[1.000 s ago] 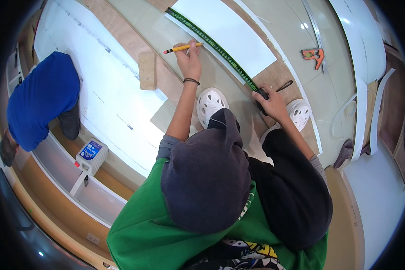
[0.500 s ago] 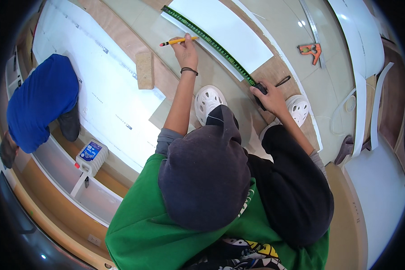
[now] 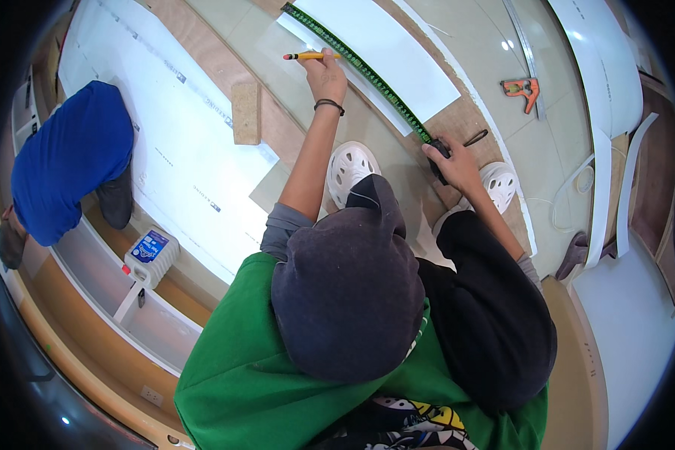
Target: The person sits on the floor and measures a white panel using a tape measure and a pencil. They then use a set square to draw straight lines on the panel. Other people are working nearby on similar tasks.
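Observation:
A yellow pencil [image 3: 303,56] with a pinkish end is pinched in my left hand [image 3: 325,81], close to the near edge of a long white sheet [image 3: 397,49]. Along that sheet runs the green-and-black blade of a tape measure [image 3: 367,73], drawn out straight from far left toward near right. My right hand [image 3: 457,160] grips its black case [image 3: 437,152] just past the sheet's near end. A dark wrist strap [image 3: 475,137] hangs off the case. The pencil's tip is hidden or too small to make out beside the blade.
An orange-headed combination square [image 3: 520,90] lies on the tiles at right. On the left are a light wooden block [image 3: 246,112], a large white panel [image 3: 180,157] and a white jug [image 3: 152,259]. A person in a blue shirt [image 3: 71,161] crouches by that panel. Curved white strips [image 3: 600,195] stand at far right.
My left hand has shifted slightly right and farther away with the pencil, along the blade. My right hand keeps hold of the tape case. The whole view has shifted a little.

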